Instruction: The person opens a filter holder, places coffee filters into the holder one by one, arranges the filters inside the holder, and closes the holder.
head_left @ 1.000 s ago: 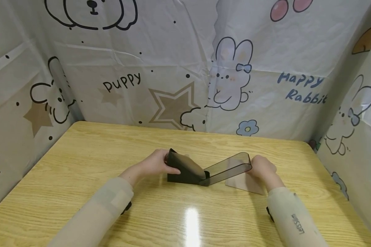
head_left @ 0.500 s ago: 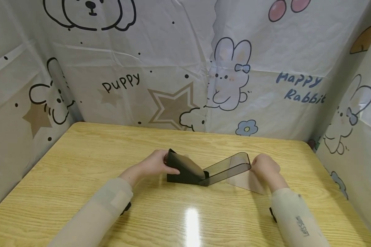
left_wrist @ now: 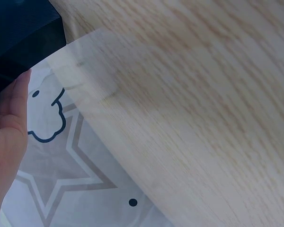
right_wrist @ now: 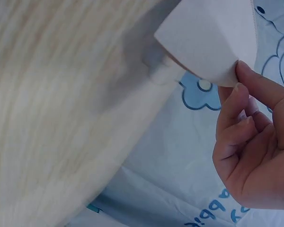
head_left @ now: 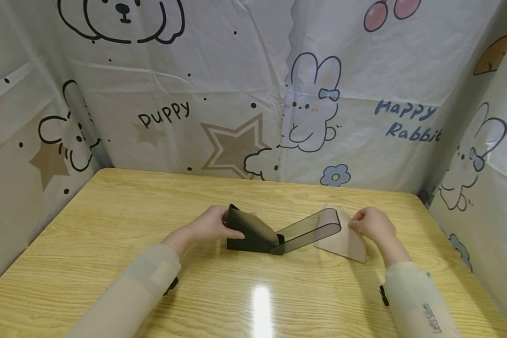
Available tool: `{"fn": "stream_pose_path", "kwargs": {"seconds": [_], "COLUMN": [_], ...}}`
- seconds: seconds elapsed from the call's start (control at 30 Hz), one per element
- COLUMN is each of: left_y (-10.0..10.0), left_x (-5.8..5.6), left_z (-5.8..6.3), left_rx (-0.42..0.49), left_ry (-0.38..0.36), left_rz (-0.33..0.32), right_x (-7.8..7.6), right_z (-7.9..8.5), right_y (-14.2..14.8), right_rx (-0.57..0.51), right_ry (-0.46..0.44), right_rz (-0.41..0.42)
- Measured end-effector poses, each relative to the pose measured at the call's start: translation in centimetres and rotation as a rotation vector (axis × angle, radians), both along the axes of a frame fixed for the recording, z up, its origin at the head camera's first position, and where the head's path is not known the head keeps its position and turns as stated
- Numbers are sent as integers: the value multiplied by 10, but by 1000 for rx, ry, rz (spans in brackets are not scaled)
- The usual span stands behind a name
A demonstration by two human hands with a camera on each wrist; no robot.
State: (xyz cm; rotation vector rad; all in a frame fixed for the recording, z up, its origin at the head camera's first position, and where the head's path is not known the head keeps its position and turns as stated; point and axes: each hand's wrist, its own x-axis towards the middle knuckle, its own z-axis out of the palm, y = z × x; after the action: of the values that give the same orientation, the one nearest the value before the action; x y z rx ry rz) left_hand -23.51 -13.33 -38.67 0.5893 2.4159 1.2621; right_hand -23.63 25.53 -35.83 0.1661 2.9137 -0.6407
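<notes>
At the middle of the table in the head view stands a black filter holder (head_left: 251,238), its smoky see-through lid (head_left: 306,233) swung out to the right. My left hand (head_left: 207,226) grips the holder's left end, thumb across the front; in the left wrist view the fingers (left_wrist: 9,106) lie along its dark side. A fan-shaped paper coffee filter (head_left: 346,241) is partly behind the lid and shows through it. My right hand (head_left: 373,227) pinches the filter's edge between thumb and fingertips. The right wrist view shows the pale filter (right_wrist: 208,40) with a crimped side.
Everything is on a wood-grain table (head_left: 131,202) with rounded far corners. A white cloth (head_left: 219,61) printed with cartoon animals hangs behind it and at both sides. A bright light reflection (head_left: 262,310) lies on the front of the tabletop.
My right hand has moved to the right, and the coffee filter has shifted slightly right with it. The left hand and the filter holder have stayed in place.
</notes>
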Motion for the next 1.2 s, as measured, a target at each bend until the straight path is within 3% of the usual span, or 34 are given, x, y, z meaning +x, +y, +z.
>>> {"fn": "stream_pose_path", "kwargs": {"seconds": [0.4, 0.8, 1.2], "left_y": [0, -1, 0], "left_x": [0, -1, 0], "left_z": [0, -1, 0], "left_rx": [4, 5, -4], "left_ry": [7, 11, 0], "left_rz": [-1, -2, 9], "right_x": [2, 0, 0], "right_z": [19, 9, -2], "right_y": [7, 4, 2], "right_rx": [-96, -94, -144], "right_ry": [4, -28, 74], "right_rz": [11, 2, 19]}}
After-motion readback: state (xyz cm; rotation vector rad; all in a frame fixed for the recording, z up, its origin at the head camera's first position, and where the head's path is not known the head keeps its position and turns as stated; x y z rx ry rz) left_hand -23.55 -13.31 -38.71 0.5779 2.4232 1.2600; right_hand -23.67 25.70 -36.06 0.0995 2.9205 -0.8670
